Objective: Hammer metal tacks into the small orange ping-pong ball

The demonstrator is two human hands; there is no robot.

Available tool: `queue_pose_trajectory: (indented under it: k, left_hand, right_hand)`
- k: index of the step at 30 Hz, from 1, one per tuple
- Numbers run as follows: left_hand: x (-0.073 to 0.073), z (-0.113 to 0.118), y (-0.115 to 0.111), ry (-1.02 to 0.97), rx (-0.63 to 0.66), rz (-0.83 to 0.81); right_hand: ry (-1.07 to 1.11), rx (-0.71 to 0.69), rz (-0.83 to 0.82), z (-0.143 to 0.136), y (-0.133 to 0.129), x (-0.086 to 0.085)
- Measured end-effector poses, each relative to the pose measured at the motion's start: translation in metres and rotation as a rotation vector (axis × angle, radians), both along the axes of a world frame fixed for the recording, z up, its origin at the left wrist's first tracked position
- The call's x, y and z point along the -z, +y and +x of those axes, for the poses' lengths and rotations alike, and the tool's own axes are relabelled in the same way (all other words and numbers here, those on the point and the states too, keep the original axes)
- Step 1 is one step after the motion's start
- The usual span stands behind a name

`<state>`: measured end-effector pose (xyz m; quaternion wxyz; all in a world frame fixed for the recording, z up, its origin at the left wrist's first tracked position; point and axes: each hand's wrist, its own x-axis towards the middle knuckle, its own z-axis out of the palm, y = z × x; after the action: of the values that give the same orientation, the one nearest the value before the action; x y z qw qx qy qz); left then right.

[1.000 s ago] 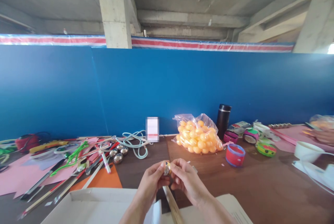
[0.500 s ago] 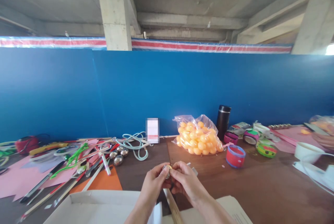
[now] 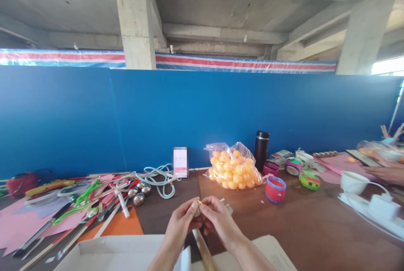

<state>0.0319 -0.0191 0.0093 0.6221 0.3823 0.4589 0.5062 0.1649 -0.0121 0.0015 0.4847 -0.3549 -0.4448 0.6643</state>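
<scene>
Above the table's front edge, my left hand (image 3: 181, 221) and my right hand (image 3: 219, 221) meet. Fingertips of both pinch a small silvery thing (image 3: 198, 208) with a golden bit at its top; it is too small to name, and the fingers partly cover it. Below the hands a flat wooden stick (image 3: 204, 250) points toward me. A white box (image 3: 104, 252) lies to the left of it, and a pale paper sheet (image 3: 273, 250) to the right.
Farther back stands a bag of orange balls (image 3: 235, 172), with a black flask (image 3: 261, 150) beside it. Silver balls (image 3: 139, 199), pale cable (image 3: 158, 178) and craft scraps crowd the left. At right are a red-and-blue ring-shaped item (image 3: 275, 189), a white cup (image 3: 352, 181) and another person's hand (image 3: 388, 174).
The camera view has turned slightly to the right and up, so the table's things sit farther left and lower. Both hands keep their pinch on the small silvery thing, whose golden bit shows more.
</scene>
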Motion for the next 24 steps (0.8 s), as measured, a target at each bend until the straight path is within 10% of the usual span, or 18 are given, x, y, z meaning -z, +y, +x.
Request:
queue_pose_trajectory:
  k: [9, 19, 24]
  left_hand:
    - [-0.001, -0.002, 0.01, 0.028, -0.223, 0.035]
    - [-0.065, -0.02, -0.003, 0.212, -0.228, 0.081]
    - [-0.039, -0.047, -0.054, 0.667, -0.196, -0.129]
  right_hand:
    - [-0.036, 0.171, 0.177, 0.0, -0.005, -0.006]
    - [0.134, 0.461, 0.326, 0.045, 0.004, -0.078]
    - [0.127, 0.448, 0.35, 0.092, -0.012, -0.107]
